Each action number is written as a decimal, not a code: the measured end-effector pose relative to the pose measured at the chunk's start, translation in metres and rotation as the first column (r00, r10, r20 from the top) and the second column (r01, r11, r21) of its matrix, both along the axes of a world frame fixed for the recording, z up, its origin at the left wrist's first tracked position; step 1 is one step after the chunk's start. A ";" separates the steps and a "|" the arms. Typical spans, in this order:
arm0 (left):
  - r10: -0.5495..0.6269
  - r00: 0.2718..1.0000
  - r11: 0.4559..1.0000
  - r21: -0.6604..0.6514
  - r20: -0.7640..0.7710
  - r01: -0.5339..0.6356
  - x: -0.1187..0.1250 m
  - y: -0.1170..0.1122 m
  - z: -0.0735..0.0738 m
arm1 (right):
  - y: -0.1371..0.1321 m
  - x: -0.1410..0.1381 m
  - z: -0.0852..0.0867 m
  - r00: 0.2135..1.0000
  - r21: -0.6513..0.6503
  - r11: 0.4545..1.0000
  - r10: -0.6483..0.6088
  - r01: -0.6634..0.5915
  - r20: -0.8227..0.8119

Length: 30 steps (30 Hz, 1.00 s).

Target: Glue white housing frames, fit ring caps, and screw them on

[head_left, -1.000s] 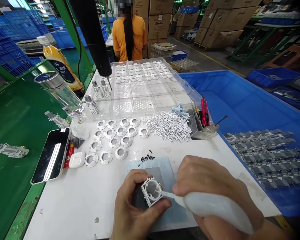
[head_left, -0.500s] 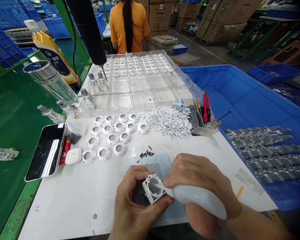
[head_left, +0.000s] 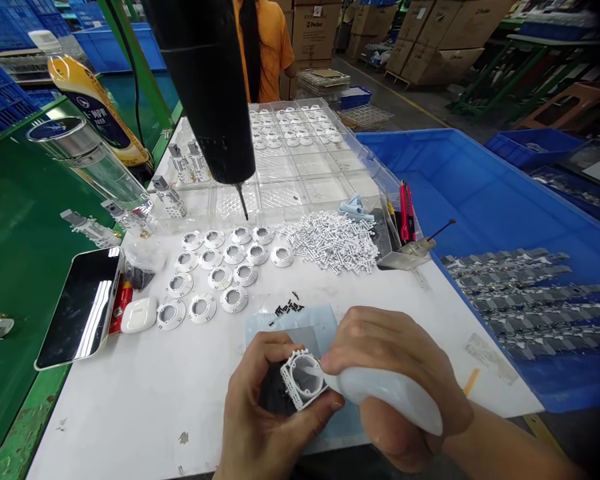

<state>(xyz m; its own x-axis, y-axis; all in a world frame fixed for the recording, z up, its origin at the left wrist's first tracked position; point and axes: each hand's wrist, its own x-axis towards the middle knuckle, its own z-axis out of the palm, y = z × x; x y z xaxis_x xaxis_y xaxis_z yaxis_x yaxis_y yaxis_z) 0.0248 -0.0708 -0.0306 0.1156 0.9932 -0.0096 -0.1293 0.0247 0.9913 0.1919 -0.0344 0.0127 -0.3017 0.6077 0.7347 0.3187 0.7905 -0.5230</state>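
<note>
My left hand [head_left: 260,417] is closed around a small white ring-shaped housing [head_left: 303,381], held open side up over a pale mat [head_left: 325,327] at the table's front edge. My right hand [head_left: 387,360] is wrapped around a white squeeze bottle [head_left: 395,397], and the bottle's thin nozzle reaches into the housing. Just beyond the mat lies a small heap of black screws [head_left: 287,308].
Several white ring parts [head_left: 215,277] and a pile of small white pieces [head_left: 330,241] lie mid-table. A hanging black screwdriver [head_left: 205,87] looms above them. A clear compartment tray [head_left: 290,160], a phone [head_left: 80,307], an earbud case [head_left: 139,315] and blue bins [head_left: 480,200] surround. A person in orange stands far back.
The view shifted, so the hanging screwdriver now appears nearer and larger, over the mid-table. My hands keep the housing and bottle, with the nozzle a little deeper in the housing.
</note>
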 end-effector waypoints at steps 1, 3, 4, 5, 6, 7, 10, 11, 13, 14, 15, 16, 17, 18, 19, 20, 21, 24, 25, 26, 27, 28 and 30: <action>-0.001 1.000 1.000 -0.007 0.002 0.001 0.000 0.000 0.000 | 0.000 0.000 0.001 1.000 -0.003 1.000 0.007 -0.007 0.011; 0.000 1.000 1.000 -0.014 0.009 0.000 0.000 0.000 0.001 | 0.001 0.001 0.002 1.000 0.006 1.000 0.015 -0.015 0.014; 0.003 1.000 1.000 -0.015 0.012 -0.003 0.000 -0.001 0.001 | 0.001 0.002 0.003 1.000 0.013 1.000 0.016 -0.016 0.011; 0.004 1.000 1.000 -0.016 0.013 -0.004 0.000 -0.001 0.001 | 0.001 0.002 0.003 1.000 0.023 1.000 0.013 -0.013 0.010; 0.004 1.000 1.000 -0.016 0.013 -0.003 0.000 -0.001 0.001 | 0.001 0.003 0.002 1.000 0.027 1.000 0.009 -0.009 0.013; 0.002 1.000 1.000 -0.014 0.013 -0.002 0.000 -0.001 0.001 | 0.001 0.003 0.002 1.000 0.027 1.000 0.007 -0.007 0.020; 0.000 1.000 1.000 0.002 0.000 0.000 0.000 -0.001 0.000 | 0.000 0.002 -0.001 1.000 0.014 1.000 0.011 -0.011 0.024; 0.002 1.000 1.000 0.011 -0.006 -0.002 0.000 -0.001 0.000 | 0.000 0.002 -0.002 1.000 0.018 1.000 0.009 -0.010 0.008; -0.001 1.000 1.000 0.023 -0.020 0.002 0.000 -0.001 0.000 | 0.000 0.003 -0.002 1.000 0.024 1.000 0.010 -0.009 -0.019; -0.007 1.000 1.000 0.025 -0.027 0.008 0.000 -0.001 0.000 | 0.000 0.003 -0.001 1.000 0.024 1.000 0.009 -0.008 -0.026; -0.013 0.999 1.000 0.025 -0.032 0.014 0.000 -0.001 0.001 | 0.000 0.003 -0.001 1.000 0.023 1.000 0.005 -0.005 -0.027; -0.018 0.999 0.999 0.025 -0.037 0.019 -0.001 0.000 0.001 | 0.000 0.003 0.000 1.000 0.015 1.000 0.003 -0.003 -0.020; -0.025 0.999 0.999 0.024 -0.042 0.026 -0.001 0.000 0.001 | 0.000 0.003 0.001 1.000 0.006 1.000 -0.002 0.002 -0.009; -0.029 0.999 0.999 0.025 -0.046 0.030 -0.001 0.000 0.002 | 0.000 0.003 0.002 1.000 0.002 1.000 -0.008 0.008 -0.001; -0.028 0.999 0.999 0.028 -0.046 0.029 -0.002 0.000 0.002 | 0.000 0.003 0.003 1.000 0.006 1.000 -0.014 0.014 0.001; -0.028 0.999 0.999 0.029 -0.046 0.030 -0.002 0.000 0.003 | 0.000 0.003 0.003 1.000 0.010 1.000 -0.013 0.013 0.003; -0.028 0.999 0.999 0.029 -0.045 0.029 -0.001 0.000 0.003 | 0.000 0.003 0.004 1.000 0.012 1.000 -0.009 0.009 0.006; -0.029 0.999 0.999 0.025 -0.046 0.030 0.000 0.000 0.003 | -0.001 0.005 0.005 0.999 -0.001 1.000 0.004 -0.004 0.034; -0.031 0.998 0.999 0.023 -0.048 0.032 0.000 0.000 0.003 | -0.001 0.006 0.006 0.999 -0.008 1.000 0.003 -0.003 0.045; -0.032 0.998 0.999 0.023 -0.051 0.033 0.000 0.000 0.003 | -0.001 0.006 0.006 0.998 -0.019 1.000 0.000 0.001 0.056; -0.034 0.998 0.999 0.023 -0.052 0.036 0.000 0.000 0.002 | -0.001 0.006 0.006 0.998 -0.027 1.000 -0.005 0.006 0.062; -0.035 0.998 0.999 0.021 -0.055 0.036 0.000 0.000 0.002 | -0.001 0.006 0.006 0.998 -0.026 1.000 -0.007 0.008 0.058; -0.033 0.998 0.999 0.023 -0.056 0.034 0.000 0.000 0.002 | 0.000 0.004 0.005 1.000 -0.016 1.000 -0.012 0.012 0.029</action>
<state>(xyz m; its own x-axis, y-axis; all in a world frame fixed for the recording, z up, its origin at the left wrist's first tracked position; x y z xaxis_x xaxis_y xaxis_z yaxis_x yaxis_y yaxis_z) 0.0246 -0.0709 -0.0288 0.1488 0.9888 0.0068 -0.0737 0.0042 0.9973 0.1962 -0.0343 0.0178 -0.3149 0.6230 0.7161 0.3433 0.7781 -0.5260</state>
